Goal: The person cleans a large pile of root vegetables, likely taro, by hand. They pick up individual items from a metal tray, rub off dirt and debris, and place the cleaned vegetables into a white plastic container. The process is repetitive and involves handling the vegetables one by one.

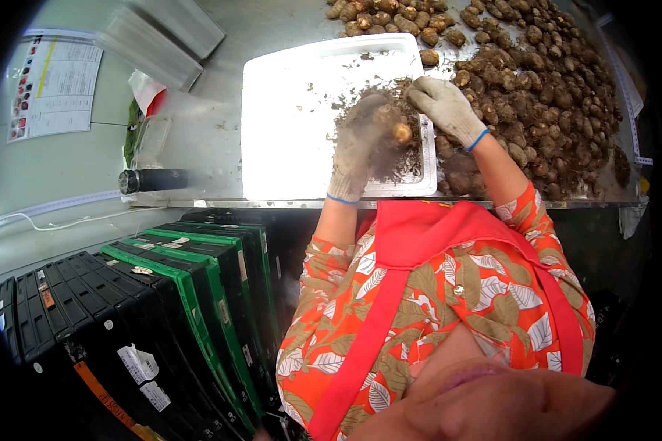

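Note:
My left hand (359, 140), in a soiled white knit glove with a blue cuff, is over the right part of a white foam tray or lid (292, 121). It grips a brown taro corm (401, 133) with a pale orange end; motion blur hides its fingers. My right hand (444, 105), gloved likewise, is at the tray's right rim with curled fingers; whether they pinch something is unclear. Dark root fibres and peel scraps (405, 162) lie in the tray beneath and around my left hand. Right of the tray spreads a large heap of hairy taro corms (535, 105).
More corms (405, 23) lie behind the tray on the metal table (215, 132). Metal containers (160, 47), a black bottle (163, 180) and a clear plastic box (153, 138) are at left. Black and green crates (165, 259) stand below the table's front edge.

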The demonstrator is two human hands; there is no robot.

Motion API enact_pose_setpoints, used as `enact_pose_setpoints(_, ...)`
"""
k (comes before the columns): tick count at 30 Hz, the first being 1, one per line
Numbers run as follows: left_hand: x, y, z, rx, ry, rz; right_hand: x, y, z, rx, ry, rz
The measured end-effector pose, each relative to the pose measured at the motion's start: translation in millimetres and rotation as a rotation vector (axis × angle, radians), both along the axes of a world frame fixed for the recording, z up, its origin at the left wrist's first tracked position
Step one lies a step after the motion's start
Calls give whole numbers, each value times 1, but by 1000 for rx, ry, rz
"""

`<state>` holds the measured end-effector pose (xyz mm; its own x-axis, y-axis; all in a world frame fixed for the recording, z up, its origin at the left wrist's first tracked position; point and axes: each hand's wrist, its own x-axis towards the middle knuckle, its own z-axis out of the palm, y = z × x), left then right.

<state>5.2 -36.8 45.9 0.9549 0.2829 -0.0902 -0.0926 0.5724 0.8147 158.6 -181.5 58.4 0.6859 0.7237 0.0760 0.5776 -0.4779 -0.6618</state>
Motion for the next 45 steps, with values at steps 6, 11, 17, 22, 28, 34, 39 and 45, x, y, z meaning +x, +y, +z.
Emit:
enact_pose_setpoints(6, 2, -11, 0, -356, 38, 24, -21, -7, 18, 124, 182, -9)
enact_pose_setpoints(11, 9, -15, -17, -431, 38, 32, -37, -4, 15, 393, 126, 167)
enact_pose_setpoints(17, 8, -22, -31, -600, 47, -108, -40, 3, 9, 349, 256, 31)
enact_pose_setpoints(22, 3, -20, -17, -444, 174, -85, -8, -8, -12, 219, 340, -106)
enact_pose_setpoints(28, 9, -25, -29, -397, 232, -15, -48, 2, 8, 278, 205, -5)
enact_pose_setpoints(34, 14, -28, -2, -199, 278, 61, -53, 6, 3, 334, 463, -108)
enact_pose_setpoints(39, 8, -25, -21, 84, 211, 58, -38, 4, 3, 161, 88, -147)
enact_pose_setpoints(45, 6, -22, -22, 136, 249, 43, -14, -3, 5, 386, 432, -108)
